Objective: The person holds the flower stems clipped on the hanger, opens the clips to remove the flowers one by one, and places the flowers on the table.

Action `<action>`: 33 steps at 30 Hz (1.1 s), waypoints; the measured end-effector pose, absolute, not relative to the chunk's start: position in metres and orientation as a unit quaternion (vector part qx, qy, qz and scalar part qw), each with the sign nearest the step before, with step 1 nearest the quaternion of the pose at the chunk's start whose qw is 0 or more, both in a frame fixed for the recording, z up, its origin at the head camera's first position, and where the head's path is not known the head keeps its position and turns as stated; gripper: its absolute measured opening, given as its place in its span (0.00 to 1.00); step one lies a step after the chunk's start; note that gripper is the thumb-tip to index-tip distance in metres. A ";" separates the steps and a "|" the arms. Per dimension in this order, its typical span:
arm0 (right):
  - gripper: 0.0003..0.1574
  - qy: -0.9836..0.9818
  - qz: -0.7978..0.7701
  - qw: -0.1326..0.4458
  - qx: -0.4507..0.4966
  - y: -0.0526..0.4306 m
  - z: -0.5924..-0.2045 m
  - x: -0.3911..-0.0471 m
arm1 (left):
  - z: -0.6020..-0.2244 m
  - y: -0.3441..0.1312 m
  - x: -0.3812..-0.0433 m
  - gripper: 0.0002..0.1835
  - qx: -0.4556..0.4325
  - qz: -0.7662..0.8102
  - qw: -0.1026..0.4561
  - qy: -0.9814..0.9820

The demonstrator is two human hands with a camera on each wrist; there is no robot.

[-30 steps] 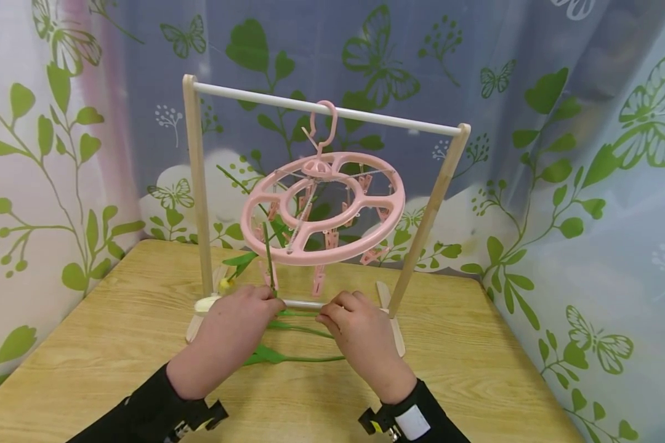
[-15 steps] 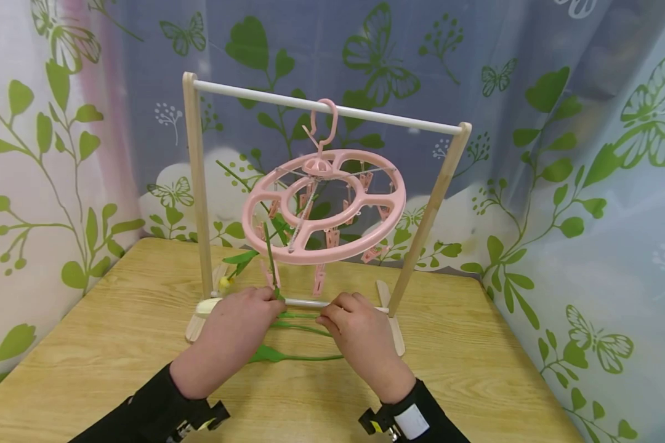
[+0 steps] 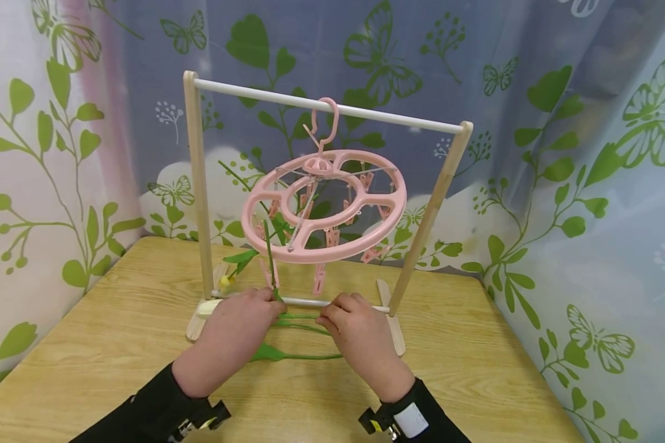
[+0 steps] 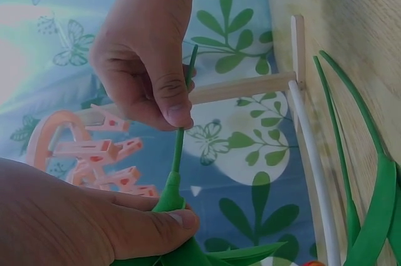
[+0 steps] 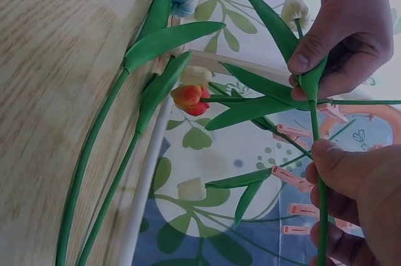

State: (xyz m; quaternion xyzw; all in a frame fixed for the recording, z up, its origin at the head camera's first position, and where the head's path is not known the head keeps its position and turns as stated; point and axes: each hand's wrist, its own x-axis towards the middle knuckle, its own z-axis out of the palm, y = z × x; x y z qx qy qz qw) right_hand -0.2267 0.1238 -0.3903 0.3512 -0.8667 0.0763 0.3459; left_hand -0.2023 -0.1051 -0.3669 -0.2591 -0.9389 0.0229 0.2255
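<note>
My left hand point(image 3: 238, 323) pinches a tulip point(image 5: 294, 12) with a pale head and green leaves, its thumb and fingers at the leaf base. Lower on the same green stem point(image 4: 178, 147), my right hand point(image 3: 360, 332) grips with thumb and curled fingers. The tulip lies sideways across both hands, its head to the left and partly hidden behind the left hand in the head view. Just beyond the hands hangs a round pink clip hanger point(image 3: 332, 252), with several pink clothespins point(image 5: 291, 178). An orange-red tulip point(image 5: 191, 99) and a white tulip point(image 5: 191, 189) hang below the clothespins.
A wooden rack with a white top rod point(image 3: 388, 115) bears the hanger. Its lower white rod point(image 3: 305, 302) runs behind the hands. On the wooden table point(image 3: 476, 369) lie more tulips, one with a blue head point(image 5: 185, 1). A leaf-print curtain point(image 3: 449, 184) surrounds the table.
My left hand has shifted very slightly right, still pinching the tulip. The right hand keeps its hold and its place.
</note>
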 end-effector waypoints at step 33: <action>0.06 -0.872 0.067 0.328 0.357 0.119 -0.413 -0.228 | -0.387 -0.105 -0.209 0.08 -0.266 0.030 0.197 -0.943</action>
